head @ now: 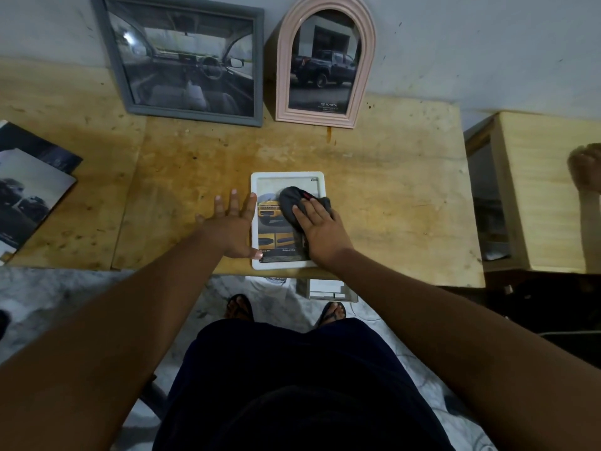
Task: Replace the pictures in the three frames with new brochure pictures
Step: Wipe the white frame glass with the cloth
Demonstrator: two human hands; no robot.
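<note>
A small white frame [287, 176] lies flat near the table's front edge, holding a brochure picture of a yellow car. My right hand [320, 227] presses a dark grey cloth [294, 199] flat on its glass. My left hand [232, 224] lies spread against the frame's left edge, thumb on the lower left corner. A grey rectangular frame [187, 56] with a car-interior picture and a pink arched frame [325, 60] with a dark pickup picture lean against the wall at the back.
Loose brochure pages [27, 190] lie at the table's left edge. A pale wooden stand [546, 190] sits to the right, with another person's hand [587, 170] at the far right. A white box [328, 289] and my sandalled feet are on the floor below.
</note>
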